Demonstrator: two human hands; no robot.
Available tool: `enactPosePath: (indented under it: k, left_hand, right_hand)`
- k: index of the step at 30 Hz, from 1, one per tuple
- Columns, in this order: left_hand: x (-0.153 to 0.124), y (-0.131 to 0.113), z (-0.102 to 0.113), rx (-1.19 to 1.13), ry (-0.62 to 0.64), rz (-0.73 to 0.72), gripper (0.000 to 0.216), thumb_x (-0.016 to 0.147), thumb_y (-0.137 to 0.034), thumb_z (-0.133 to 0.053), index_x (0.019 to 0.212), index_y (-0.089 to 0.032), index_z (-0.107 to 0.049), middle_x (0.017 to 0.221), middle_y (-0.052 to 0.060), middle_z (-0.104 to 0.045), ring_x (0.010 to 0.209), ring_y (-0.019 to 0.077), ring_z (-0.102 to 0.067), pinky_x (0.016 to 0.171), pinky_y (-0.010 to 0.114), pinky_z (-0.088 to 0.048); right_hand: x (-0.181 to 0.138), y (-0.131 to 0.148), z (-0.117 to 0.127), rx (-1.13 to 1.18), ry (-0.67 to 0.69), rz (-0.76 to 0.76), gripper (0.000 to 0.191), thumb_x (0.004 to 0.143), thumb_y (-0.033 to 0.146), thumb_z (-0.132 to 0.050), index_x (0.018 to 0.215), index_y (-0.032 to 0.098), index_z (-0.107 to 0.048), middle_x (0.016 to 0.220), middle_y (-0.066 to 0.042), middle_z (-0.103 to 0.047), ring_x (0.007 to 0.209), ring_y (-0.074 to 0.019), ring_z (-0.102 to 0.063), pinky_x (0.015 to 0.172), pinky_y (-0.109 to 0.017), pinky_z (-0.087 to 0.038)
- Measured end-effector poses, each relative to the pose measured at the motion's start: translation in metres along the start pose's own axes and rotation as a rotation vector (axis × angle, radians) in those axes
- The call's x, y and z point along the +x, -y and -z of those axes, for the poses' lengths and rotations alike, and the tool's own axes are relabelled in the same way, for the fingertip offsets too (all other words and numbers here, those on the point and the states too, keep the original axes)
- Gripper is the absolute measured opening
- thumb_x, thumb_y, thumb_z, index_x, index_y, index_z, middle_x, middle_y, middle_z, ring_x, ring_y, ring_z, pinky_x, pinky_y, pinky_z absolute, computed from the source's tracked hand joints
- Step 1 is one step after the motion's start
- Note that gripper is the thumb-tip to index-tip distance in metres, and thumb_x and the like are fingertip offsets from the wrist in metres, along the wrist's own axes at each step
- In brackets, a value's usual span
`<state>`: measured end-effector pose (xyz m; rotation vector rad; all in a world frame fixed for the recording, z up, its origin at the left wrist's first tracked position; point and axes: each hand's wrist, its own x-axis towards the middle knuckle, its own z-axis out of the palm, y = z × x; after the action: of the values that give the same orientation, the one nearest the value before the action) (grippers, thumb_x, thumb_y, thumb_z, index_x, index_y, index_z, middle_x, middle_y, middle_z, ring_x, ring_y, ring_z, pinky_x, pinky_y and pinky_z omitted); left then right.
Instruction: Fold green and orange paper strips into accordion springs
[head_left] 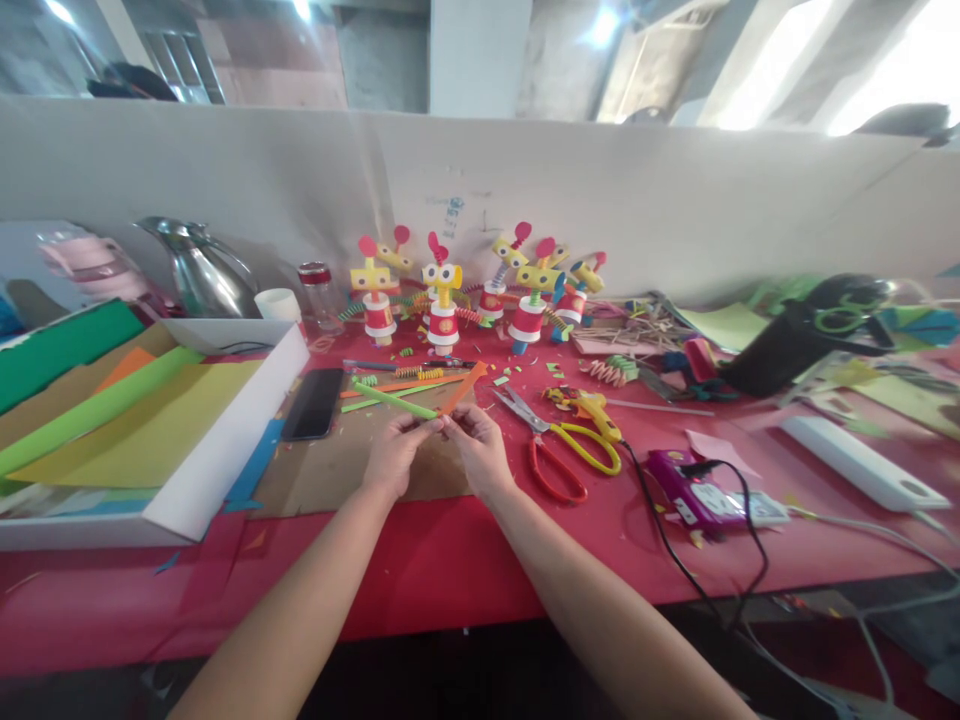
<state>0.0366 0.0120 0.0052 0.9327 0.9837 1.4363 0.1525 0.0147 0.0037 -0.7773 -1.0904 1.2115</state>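
My left hand (395,452) and my right hand (478,447) meet over a brown cardboard sheet (337,470) on the red table. Their fingertips are pinched together on the joined ends of two paper strips. The green strip (394,400) runs up and left from the left fingers. The orange strip (463,388) slants up and right from the right fingers. A black phone (313,403) lies just left of the hands. Red and yellow scissors (559,452) lie to the right.
Several paper-cup figures (444,300) stand at the back by the white partition. A white box of coloured paper (127,420) fills the left. A yellow glue gun (589,405), a purple device with cables (694,495), a metal jug (199,270) and paper scraps lie around.
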Motion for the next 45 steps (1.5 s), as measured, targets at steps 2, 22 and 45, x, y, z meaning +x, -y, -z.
enactPosePath:
  k: [2, 22, 45]
  left_hand:
    - [0.001, -0.002, 0.001, 0.019, 0.002, -0.011, 0.016, 0.057, -0.027, -0.08, 0.068, -0.018, -0.073, 0.067, 0.0, -0.069, 0.07, 0.0156, -0.06, 0.075, 0.029, -0.043]
    - [-0.002, -0.018, 0.002, 0.357, 0.02, -0.21, 0.011, 0.069, -0.023, -0.07, 0.08, -0.02, -0.074, 0.063, 0.001, -0.066, 0.062, 0.0165, -0.058, 0.066, 0.026, -0.043]
    - [0.005, -0.015, 0.021, -0.408, 0.098, 0.396, 0.014, 0.063, -0.002, -0.071, 0.064, -0.016, -0.066, 0.066, 0.002, -0.066, 0.066, 0.0124, -0.062, 0.071, 0.028, -0.051]
  right_hand:
    - [0.0, 0.0, 0.0, 0.019, 0.016, -0.017, 0.02, 0.068, 0.037, -0.07, 0.076, 0.021, -0.061, 0.069, 0.001, -0.06, 0.061, -0.0119, -0.053, 0.062, -0.025, -0.047]
    - [-0.001, 0.009, 0.001, -0.053, -0.027, -0.043, 0.022, 0.066, 0.041, -0.073, 0.073, 0.019, -0.073, 0.062, 0.0, -0.061, 0.056, -0.0118, -0.049, 0.053, -0.025, -0.039]
    - [0.0, 0.009, 0.009, -0.281, 0.175, 0.149, 0.03, 0.072, 0.036, -0.071, 0.099, 0.026, -0.067, 0.096, -0.003, -0.058, 0.071, -0.0123, -0.054, 0.063, -0.025, -0.046]
